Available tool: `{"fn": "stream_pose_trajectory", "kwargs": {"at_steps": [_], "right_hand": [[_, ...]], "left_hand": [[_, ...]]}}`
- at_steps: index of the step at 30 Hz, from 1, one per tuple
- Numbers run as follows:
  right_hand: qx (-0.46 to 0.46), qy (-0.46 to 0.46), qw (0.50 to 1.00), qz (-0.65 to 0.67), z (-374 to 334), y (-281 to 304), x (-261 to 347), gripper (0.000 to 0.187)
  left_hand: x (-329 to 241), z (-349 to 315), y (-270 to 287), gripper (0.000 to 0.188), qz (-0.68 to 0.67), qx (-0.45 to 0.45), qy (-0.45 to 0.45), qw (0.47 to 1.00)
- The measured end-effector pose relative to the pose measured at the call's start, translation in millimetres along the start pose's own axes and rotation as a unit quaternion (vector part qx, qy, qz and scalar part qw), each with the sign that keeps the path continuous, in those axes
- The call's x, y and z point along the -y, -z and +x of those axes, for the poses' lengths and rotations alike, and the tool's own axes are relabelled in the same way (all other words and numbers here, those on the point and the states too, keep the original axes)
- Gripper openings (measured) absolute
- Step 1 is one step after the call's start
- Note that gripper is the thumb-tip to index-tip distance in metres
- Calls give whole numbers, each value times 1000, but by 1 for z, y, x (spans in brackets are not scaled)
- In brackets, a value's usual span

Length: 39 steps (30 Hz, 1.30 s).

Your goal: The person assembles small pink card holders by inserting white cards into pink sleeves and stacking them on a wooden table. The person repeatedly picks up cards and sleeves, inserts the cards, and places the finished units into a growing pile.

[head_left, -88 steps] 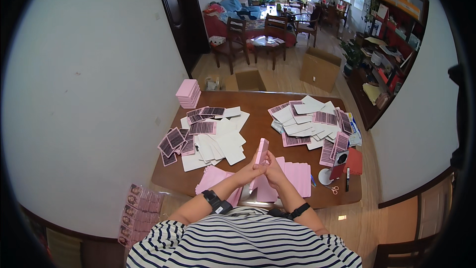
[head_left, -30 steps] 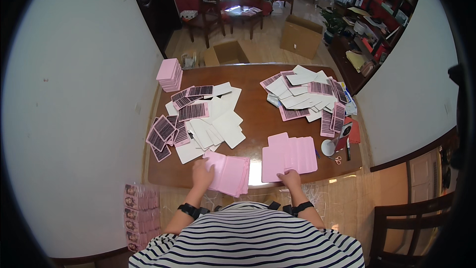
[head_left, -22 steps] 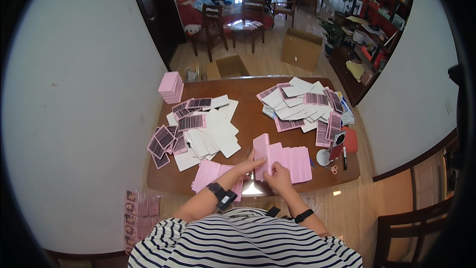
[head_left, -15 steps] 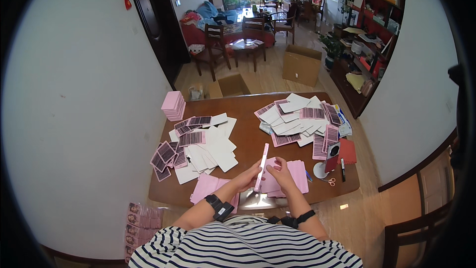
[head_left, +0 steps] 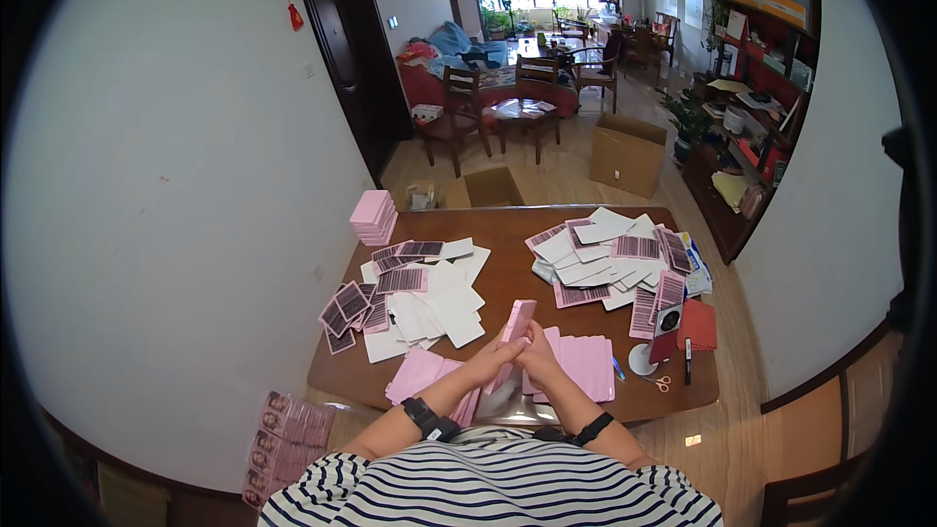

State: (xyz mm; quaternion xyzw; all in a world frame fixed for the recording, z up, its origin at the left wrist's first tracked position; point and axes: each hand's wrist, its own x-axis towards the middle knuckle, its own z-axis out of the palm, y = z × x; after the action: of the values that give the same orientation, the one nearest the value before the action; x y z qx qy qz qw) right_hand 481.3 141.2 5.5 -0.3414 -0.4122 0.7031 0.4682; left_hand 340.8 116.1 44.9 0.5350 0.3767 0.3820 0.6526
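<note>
Both my hands are closed on a thin, flat pink box (head_left: 519, 318), tilted upright above the front edge of the table. My left hand (head_left: 500, 359) grips its lower left part, and my right hand (head_left: 536, 351) presses against its right side; the hands touch each other and hide the lower end. Flat pink pieces (head_left: 418, 371) lie by my left wrist, with more flat pink pieces (head_left: 588, 369) to the right of my right hand. Farther left spread white cards (head_left: 454, 310) and pink-edged, dark-striped cards (head_left: 344, 310). A similar mixed pile of cards (head_left: 578, 271) lies at the right.
A stack of pink boxes (head_left: 372, 219) stands at the far left table corner. On the right are a round-based stand (head_left: 644, 359), scissors (head_left: 662, 384), a black marker (head_left: 688, 361), a blue pen (head_left: 618, 368) and red sheets (head_left: 699, 325). Wrapped pink packs (head_left: 285, 441) sit low at the left.
The pink box has turned from edge-on to showing its broad side. My right hand has closed in against my left hand. The whole view has shifted slightly.
</note>
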Motion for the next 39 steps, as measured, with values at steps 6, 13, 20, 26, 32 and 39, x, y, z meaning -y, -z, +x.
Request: {"fn": "stream_pose_trajectory", "kwargs": {"at_steps": [6,13,20,26,32,39], "right_hand": [[-79,67,974,-201,7,-8,9,90],[-110,92,946,-291,7,-19,10,96],[-261,54,960,-83,28,-33,0,73],[-66,-64,996,3,19,-48,-16,60],[151,-181,952,197,-2,-29,-51,42],[7,-273,959,70,-5,-46,-154,29]], "left_hand": [[-46,1,7,39,406,-205,-63,889],[-37,13,42,44,286,-179,-43,941],[-10,-33,48,28,334,-122,-68,932],[16,-80,75,29,355,-205,-57,911],[78,-167,158,30,-183,-313,79,929],[178,-205,215,29,-287,-353,109,884]]}}
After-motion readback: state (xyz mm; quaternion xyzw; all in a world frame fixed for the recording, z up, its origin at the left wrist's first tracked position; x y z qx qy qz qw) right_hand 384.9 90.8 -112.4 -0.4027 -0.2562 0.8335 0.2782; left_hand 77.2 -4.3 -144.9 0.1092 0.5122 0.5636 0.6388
